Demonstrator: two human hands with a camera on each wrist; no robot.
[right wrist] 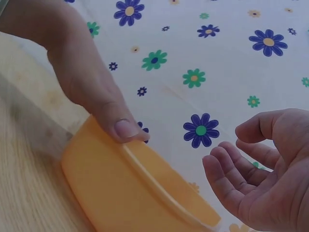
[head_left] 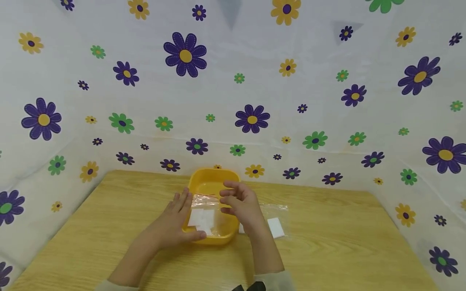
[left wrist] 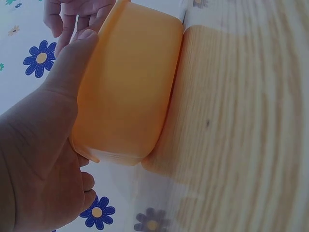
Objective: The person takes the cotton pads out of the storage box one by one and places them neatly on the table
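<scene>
A yellow plastic box stands on the table, and the left hand holds its near left corner. The left thumb lies over the near rim, while the other fingers run along the left side. Inside the box is a clear zip bag with several white square pieces. Above the box's right side hovers the right hand, its fingers loosely bent and nothing seen between them. Partly hidden behind the right wrist, a second clear bag with white pieces lies on the table.
The wood-grain table extends to both sides of the box. A white flower-patterned sheet hangs behind the table and along its left and right sides, close to the box's far end.
</scene>
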